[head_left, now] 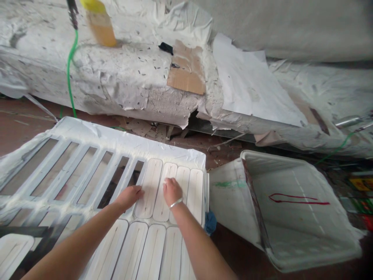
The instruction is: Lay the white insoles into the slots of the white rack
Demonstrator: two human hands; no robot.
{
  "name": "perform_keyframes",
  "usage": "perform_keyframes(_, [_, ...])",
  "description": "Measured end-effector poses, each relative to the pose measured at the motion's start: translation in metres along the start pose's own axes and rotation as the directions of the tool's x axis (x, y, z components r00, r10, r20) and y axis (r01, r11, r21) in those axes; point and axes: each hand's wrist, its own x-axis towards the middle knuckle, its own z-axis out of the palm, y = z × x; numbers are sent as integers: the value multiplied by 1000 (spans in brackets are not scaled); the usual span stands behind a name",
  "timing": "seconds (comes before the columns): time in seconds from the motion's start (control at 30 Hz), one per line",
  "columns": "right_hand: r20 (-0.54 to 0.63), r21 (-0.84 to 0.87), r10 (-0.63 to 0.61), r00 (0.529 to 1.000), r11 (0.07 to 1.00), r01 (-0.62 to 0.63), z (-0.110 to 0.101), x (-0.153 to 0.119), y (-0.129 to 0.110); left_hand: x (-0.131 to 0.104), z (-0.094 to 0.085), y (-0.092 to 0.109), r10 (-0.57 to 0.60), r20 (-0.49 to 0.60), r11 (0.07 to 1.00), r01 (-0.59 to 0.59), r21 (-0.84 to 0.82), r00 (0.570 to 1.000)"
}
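While close over pale panels (149, 184) in the slotted frame (171, 151), 2 hands (173, 192), fingers curled, grasp unclear.

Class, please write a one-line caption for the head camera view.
Two bare hands touch pale, rounded panels on a slotted frame.

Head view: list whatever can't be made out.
All in the head view:
Grip of left hand and right hand: fingers blurred.
Pale panel: partly hidden by the right hand.
Yellow-topped bottle: top cut off by upper edge.
Lower-left panel: cut off by left edge.
Coloured items, far right: blurred.
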Motion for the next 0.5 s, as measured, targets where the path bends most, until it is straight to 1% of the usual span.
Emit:
perform_keyframes(0.03, [-17, -22, -67, 998, 998, 67, -5, 19, -2, 1, 1, -1, 0, 2, 1000, 0, 3, 1000])
perform_keyframes(0.07, [3, -44, -141, 990, 989, 141, -10, 39, -4, 2, 2, -2, -1, 2, 1000, 1, 7, 1000])
perform_keyframes(0.1, [26, -45, -182, 983, 982, 183, -14, 59, -7, 2, 2, -2, -2, 0, 1000, 2, 12, 1000])
perform_keyframes(0.17, [87, -41, -213, 973, 975, 217, -18, 93, -13, 1, 4, -3, 0, -8, 1000, 0, 20, 1000])
perform_keyframes(0.23, [142, -39, -203, 969, 977, 211, -19, 116, -18, 0, 6, -5, 5, -17, 1000, -5, 25, 1000])
perform_keyframes(0.33, [189, -47, -179, 966, 980, 191, -18, 131, -23, -2, 12, -11, 11, -51, 1000, -10, 10, 999])
perform_keyframes(0.43, [199, -63, -179, 963, 979, 195, -21, 136, -26, -5, 19, -16, 41, -114, 998, -47, -43, 993])
perform_keyframes(0.5, [219, -69, -189, 957, 976, 208, -26, 139, -26, -6, 20, -16, 51, -133, 996, -60, -64, 990])
